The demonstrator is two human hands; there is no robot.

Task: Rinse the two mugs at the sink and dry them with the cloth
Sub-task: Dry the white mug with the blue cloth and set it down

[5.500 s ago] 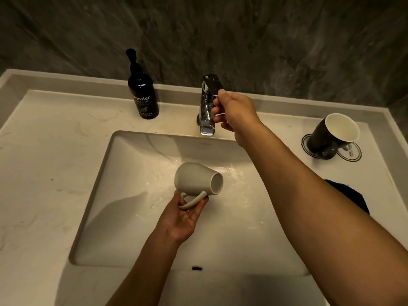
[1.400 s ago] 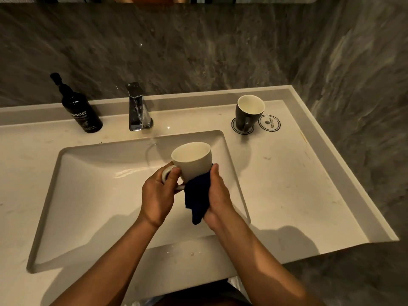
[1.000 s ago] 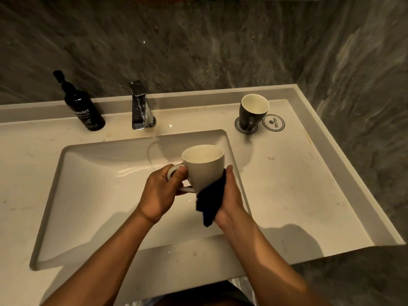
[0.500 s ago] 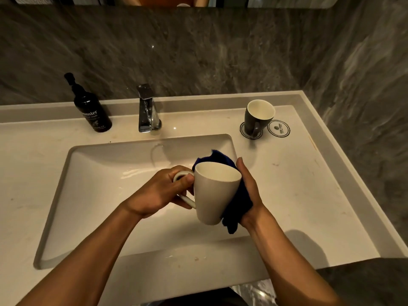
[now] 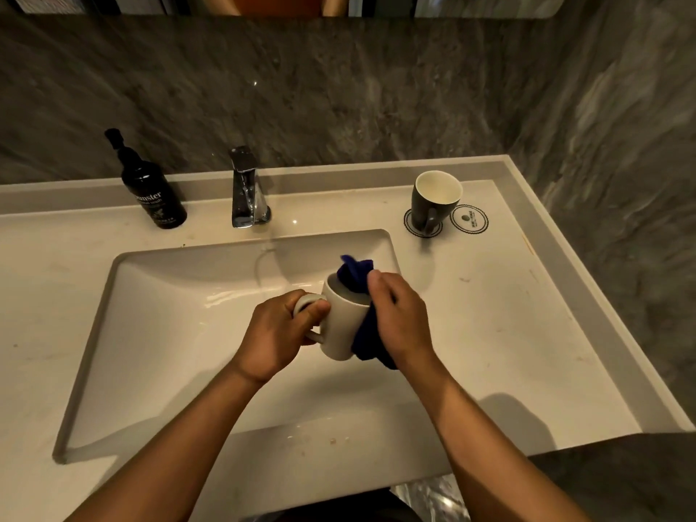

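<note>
A white mug (image 5: 341, 329) is held over the right side of the sink (image 5: 158, 333), tilted with its mouth facing away. My left hand (image 5: 278, 333) grips its handle. My right hand (image 5: 399, 318) presses a dark blue cloth (image 5: 356, 275) against the mug's right side, with part of the cloth pushed over the rim into the mouth. A dark mug (image 5: 433, 203) with a white inside stands upright on a round coaster at the back right of the counter.
A chrome tap (image 5: 246, 190) stands behind the basin, no water running. A black pump bottle (image 5: 152, 190) is at the back left. A second round coaster (image 5: 469, 219) lies beside the dark mug. Dark stone walls close the back and right.
The tap was shut off and the cloth picked up. Over the last second the cloth moved from the mug's outer side up over the rim into its mouth; the mug tilted away.
</note>
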